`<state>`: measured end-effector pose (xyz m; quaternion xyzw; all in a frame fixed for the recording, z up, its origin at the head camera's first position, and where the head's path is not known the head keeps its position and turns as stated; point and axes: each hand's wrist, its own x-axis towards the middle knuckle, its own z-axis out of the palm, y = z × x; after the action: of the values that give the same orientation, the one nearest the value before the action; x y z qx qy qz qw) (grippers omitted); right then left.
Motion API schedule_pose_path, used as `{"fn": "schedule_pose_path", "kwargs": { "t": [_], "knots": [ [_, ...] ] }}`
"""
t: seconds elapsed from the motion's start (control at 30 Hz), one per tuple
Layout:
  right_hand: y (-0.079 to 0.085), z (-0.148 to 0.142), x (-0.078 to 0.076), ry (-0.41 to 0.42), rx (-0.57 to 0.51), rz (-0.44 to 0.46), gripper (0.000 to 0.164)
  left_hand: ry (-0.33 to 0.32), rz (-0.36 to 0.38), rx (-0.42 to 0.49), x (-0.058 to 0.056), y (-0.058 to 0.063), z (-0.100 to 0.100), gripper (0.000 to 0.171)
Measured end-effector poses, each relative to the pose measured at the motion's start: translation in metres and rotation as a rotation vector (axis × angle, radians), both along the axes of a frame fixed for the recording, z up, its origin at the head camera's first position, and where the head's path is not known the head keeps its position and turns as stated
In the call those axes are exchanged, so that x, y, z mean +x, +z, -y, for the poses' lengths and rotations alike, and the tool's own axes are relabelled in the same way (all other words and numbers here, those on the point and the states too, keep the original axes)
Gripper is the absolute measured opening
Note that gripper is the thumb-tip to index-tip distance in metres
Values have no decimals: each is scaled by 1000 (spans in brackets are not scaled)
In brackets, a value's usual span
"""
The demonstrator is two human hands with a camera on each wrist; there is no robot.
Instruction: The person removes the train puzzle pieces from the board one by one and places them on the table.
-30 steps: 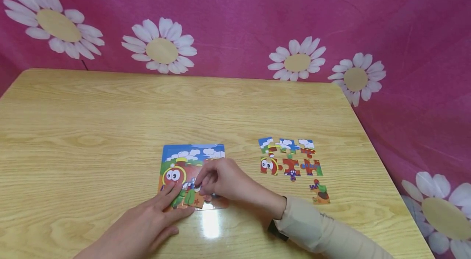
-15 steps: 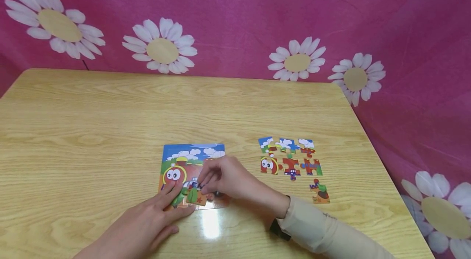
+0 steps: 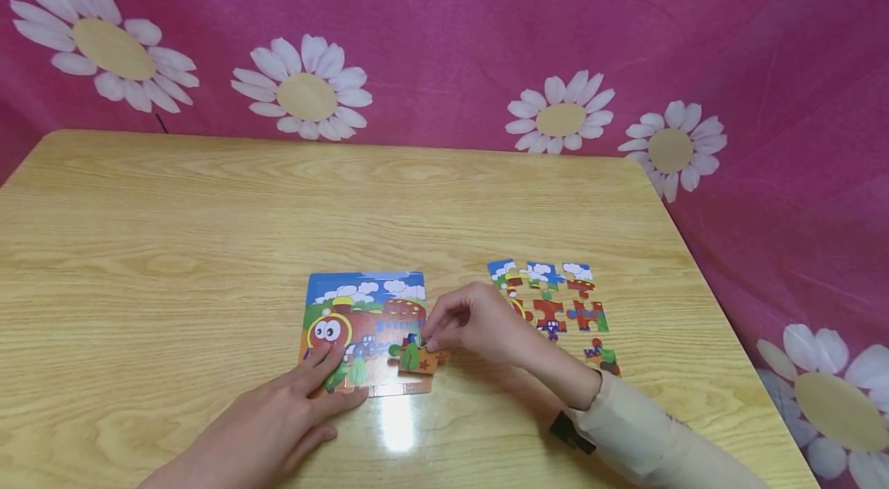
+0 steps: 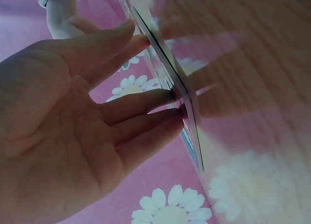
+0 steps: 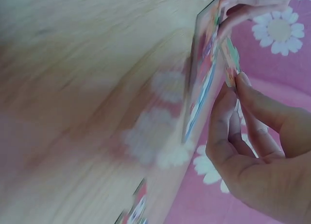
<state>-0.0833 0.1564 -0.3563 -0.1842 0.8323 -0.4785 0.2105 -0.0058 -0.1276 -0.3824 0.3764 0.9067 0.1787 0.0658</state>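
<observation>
A flat puzzle board (image 3: 364,295) with a cartoon train picture lies on the table near the front. My left hand (image 3: 292,406) rests on its lower left part, fingers extended; the left wrist view shows the fingertips touching the board's face (image 4: 187,136). Thumb and fingers of my right hand (image 3: 482,325) pinch a puzzle piece (image 3: 415,359) with green leaves and orange ground. This piece is held over the board's lower right corner, and in the right wrist view the pinched puzzle piece (image 5: 229,63) is tilted and apart from the board.
Several loose puzzle pieces (image 3: 549,311) lie in rows on the table (image 3: 208,242) right of the board, some partly behind the right forearm. A pink curtain with white daisies (image 3: 444,34) hangs behind and to the right of the table.
My right hand has moved right with the pinched puzzle piece, from the board's lower middle to its lower right corner, uncovering more of the train picture. The left hand has stayed in place.
</observation>
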Motion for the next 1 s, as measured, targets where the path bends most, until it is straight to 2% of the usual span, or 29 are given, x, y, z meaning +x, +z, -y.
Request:
{"fn": "schedule_pose_path", "kwargs": {
  "t": [0.27, 0.53, 0.83, 1.0],
  "knots": [
    [-1, -36, 3, -32, 62, -17, 6, 14, 38, 9, 0, 1, 0, 38],
    [1, -73, 8, -86, 91, -48, 5, 4, -6, 13, 1, 0, 1, 39],
    [-2, -106, 15, -118, 125, -122, 7, 7, -11, 14, 1, 0, 0, 39],
    [-2, -117, 19, -157, 187, -141, 7, 10, -11, 12, 1, 0, 0, 39]
  ]
}}
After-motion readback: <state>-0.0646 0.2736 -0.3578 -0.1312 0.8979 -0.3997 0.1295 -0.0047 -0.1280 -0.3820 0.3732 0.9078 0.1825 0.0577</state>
